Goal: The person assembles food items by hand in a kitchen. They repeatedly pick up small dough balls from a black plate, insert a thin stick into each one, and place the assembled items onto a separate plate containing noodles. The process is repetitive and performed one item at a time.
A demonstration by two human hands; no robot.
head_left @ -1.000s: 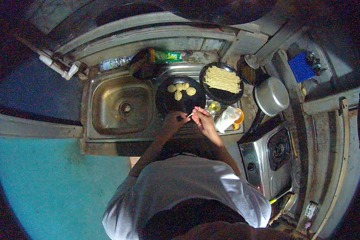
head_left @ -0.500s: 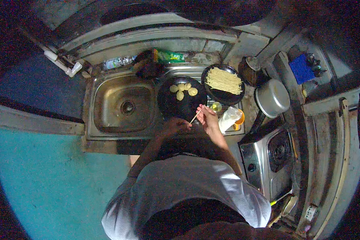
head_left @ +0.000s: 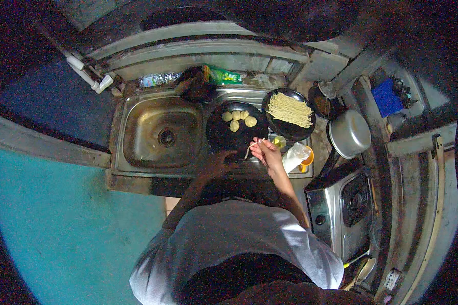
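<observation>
Pale noodle strands (head_left: 250, 147) pinched in my right hand (head_left: 267, 154), held over dark plate (head_left: 219, 137) at frame centre so drips land there. Left hand (head_left: 220, 161) curled on plate rim, steadying; grip unclear.

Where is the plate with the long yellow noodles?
In the head view, the dark plate of noodles sits right of the sink, beside the dark plate of round yellow pieces and just beyond the right hand.
</observation>
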